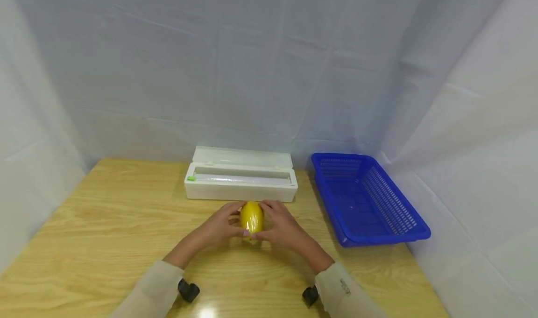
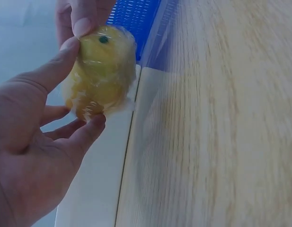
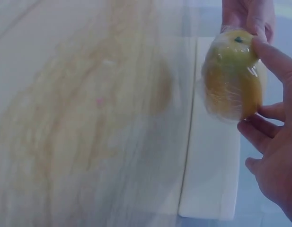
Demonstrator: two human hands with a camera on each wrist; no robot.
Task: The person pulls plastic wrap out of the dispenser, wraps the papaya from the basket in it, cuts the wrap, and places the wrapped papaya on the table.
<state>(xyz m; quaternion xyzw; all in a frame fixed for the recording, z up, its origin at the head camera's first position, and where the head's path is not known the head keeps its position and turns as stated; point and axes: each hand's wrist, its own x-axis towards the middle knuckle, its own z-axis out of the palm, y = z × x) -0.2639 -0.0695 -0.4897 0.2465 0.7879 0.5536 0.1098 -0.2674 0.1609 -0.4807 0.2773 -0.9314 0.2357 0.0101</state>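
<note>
A yellow fruit (image 1: 251, 217) wrapped in clear cling film is between both hands, in front of the white box. It has a small dark green stem spot at one end, plain in the left wrist view (image 2: 101, 71) and the right wrist view (image 3: 233, 75). My left hand (image 1: 218, 224) holds it from the left with thumb and fingertips. From the right, my right hand (image 1: 284, 227) grips it the same way, and the thumbs come close together on the near side. Film lies wrinkled over the skin. The fruit's exact kind cannot be told.
Behind the hands stands a white cling film box (image 1: 241, 190), lid (image 1: 242, 157) raised, with a film roll (image 1: 241, 179) inside and a green slider (image 1: 191, 178) at its left. A blue plastic basket (image 1: 342, 229) sits on the right of the wooden table (image 1: 105, 215). Pale curtains hang around.
</note>
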